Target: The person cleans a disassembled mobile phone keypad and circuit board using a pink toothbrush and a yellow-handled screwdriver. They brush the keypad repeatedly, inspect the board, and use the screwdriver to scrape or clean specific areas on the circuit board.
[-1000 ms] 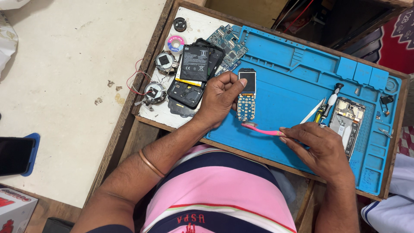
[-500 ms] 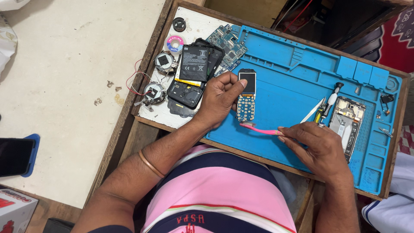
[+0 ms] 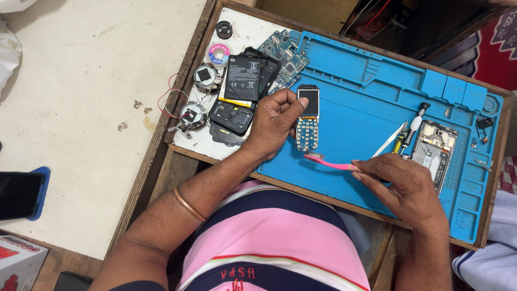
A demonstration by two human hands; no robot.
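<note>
On the blue silicone work mat (image 3: 371, 102), near its left edge, the left hand (image 3: 274, 121) closes around a stripped keypad-phone board (image 3: 307, 118), thumb at its far end by the small screen and fingers along its left side; the board's lower end with the rows of gold key contacts rests on or just over the mat, I cannot tell which. The right hand (image 3: 401, 186) pinches the handle of a pink toothbrush (image 3: 329, 161), whose bristle head lies just near of the board's lower end, apart from it.

That board looks light, thin and stiff, and probably fragile: the screen glass and bare contacts are best left untouched, so the long edges seem the safest grip. The brush is light, with some flex in its slim handle.

Room is tight to the left, where a black battery (image 3: 242, 78), dark phone covers and a green circuit board (image 3: 285, 51) crowd the white slab. To the right the mat lies open up to the tweezers (image 3: 389, 141), a screwdriver (image 3: 413, 126) and an opened phone frame (image 3: 435, 148). The mat's raised rim and far compartments bound any sweep, and the near wooden edge sits just beside the right wrist.
</note>
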